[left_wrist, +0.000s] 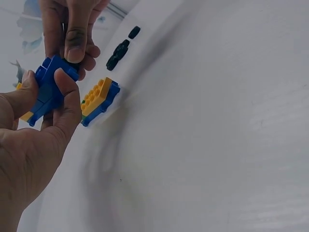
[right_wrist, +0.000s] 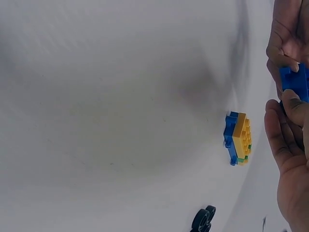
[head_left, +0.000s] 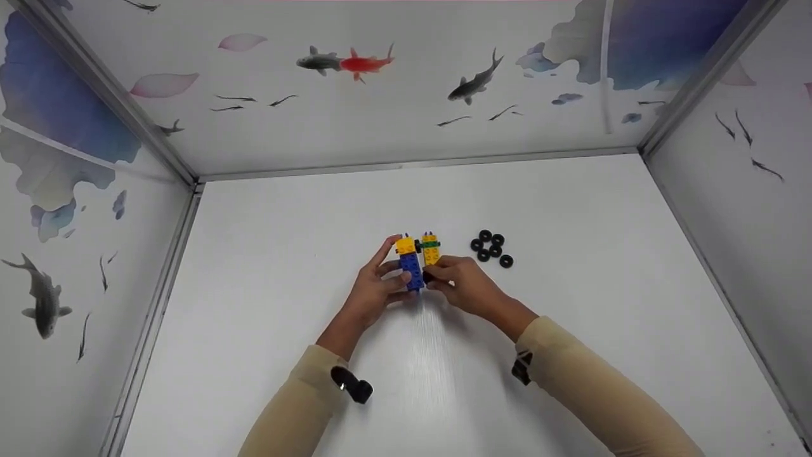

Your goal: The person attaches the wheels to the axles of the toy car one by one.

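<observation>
My left hand [head_left: 373, 291] grips a toy car body of blue and yellow building blocks [head_left: 412, 271], held above the table. A black wheel sits at its far right side. My right hand [head_left: 471, 284] pinches a small black wheel [head_left: 427, 277] against the near right side of the blocks; the fingers mostly hide it. In the left wrist view, the right thumb [left_wrist: 76, 41] presses by the edge of the blue block [left_wrist: 50, 82]. Beyond the hands, a second block car body [left_wrist: 99, 99], yellow over blue with some green, stands on the table.
Several loose black wheels [head_left: 495, 250] lie in a cluster right of the second car body. The white table [head_left: 266, 266] is bounded by printed panels [head_left: 406, 127] with metal edges at the back and sides.
</observation>
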`<state>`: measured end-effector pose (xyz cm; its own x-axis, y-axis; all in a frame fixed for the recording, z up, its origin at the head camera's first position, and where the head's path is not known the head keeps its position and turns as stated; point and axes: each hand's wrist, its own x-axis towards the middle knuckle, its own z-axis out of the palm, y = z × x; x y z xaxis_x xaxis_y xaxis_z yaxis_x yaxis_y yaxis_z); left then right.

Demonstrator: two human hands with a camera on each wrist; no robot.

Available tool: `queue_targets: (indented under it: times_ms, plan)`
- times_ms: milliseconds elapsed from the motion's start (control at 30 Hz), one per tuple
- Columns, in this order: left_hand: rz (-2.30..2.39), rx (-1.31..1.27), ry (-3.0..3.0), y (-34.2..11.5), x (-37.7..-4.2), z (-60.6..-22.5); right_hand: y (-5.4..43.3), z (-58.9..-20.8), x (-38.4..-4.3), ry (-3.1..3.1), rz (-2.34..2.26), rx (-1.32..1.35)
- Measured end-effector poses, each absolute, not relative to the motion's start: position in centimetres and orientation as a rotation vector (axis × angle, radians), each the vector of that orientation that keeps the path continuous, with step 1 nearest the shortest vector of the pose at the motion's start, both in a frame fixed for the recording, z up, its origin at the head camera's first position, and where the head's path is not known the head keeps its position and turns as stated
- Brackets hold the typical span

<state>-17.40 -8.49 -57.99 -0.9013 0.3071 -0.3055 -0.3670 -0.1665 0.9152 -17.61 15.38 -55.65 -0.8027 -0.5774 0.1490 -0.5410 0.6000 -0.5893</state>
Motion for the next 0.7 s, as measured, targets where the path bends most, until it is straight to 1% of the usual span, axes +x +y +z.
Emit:
queue_targets:
  times_ms: [700]
  plan:
    - [2.182, -0.101, 1.574, -8.45, -17.10, -57.92, 15.37, -56.00, -17.56, 2.741, -1.102, -0.967]
